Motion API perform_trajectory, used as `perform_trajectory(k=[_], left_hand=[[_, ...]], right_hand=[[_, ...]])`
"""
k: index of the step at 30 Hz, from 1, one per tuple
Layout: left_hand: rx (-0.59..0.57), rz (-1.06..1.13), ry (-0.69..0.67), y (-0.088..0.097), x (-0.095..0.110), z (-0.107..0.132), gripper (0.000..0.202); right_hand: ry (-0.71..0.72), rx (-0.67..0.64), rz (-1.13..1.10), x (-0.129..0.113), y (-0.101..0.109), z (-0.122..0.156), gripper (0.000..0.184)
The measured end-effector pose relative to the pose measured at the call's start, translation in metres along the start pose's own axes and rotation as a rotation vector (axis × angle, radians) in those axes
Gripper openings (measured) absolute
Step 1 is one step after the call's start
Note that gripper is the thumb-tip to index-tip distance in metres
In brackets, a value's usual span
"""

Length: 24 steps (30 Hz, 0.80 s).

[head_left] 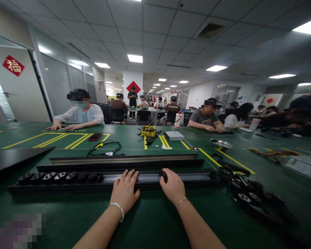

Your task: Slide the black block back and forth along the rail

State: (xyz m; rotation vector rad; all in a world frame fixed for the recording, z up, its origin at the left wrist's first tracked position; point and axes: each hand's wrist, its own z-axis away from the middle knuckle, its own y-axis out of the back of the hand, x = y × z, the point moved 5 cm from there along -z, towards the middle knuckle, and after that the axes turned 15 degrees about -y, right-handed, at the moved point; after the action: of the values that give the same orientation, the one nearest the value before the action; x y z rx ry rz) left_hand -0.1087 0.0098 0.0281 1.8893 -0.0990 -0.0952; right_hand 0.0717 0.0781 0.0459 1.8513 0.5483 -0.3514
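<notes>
A long black rail (191, 178) lies across the green table in front of me. My left hand (124, 190) rests flat on it near the middle, fingers spread and open. Just to its right, my right hand (172, 186) is curled with its fingers pinched on a small black part (165, 176) sitting in the rail's channel. Several small black-and-white parts (59, 177) sit in a row in the left stretch of the rail. A second long black rail (124, 159) lies parallel just behind the first.
A heap of black parts (251, 199) lies at the right. Behind are a black cable (103, 148), a red phone (95, 136), a yellow device (148, 131), a grey box (173, 135) and a metal bowl (220, 143). Other people sit at the far edge.
</notes>
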Motion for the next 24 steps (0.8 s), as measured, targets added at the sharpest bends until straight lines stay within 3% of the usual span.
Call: perform_trajectory(k=[7,17,24], left_hand=[[0.053,-0.018,-0.046,-0.006,0.006,-0.002,0.061],[0.008,0.127,-0.181,-0.017,0.054,-0.027,0.072],[0.039,0.126,-0.189,-0.02,0.061,-0.029,0.061]], right_hand=[[-0.012,0.054,0.031,-0.001,-0.004,0.001,0.034],[-0.029,0.083,-0.013,-0.003,-0.007,0.002,0.031],[-0.078,0.096,-0.062,-0.003,-0.008,0.003,0.024]])
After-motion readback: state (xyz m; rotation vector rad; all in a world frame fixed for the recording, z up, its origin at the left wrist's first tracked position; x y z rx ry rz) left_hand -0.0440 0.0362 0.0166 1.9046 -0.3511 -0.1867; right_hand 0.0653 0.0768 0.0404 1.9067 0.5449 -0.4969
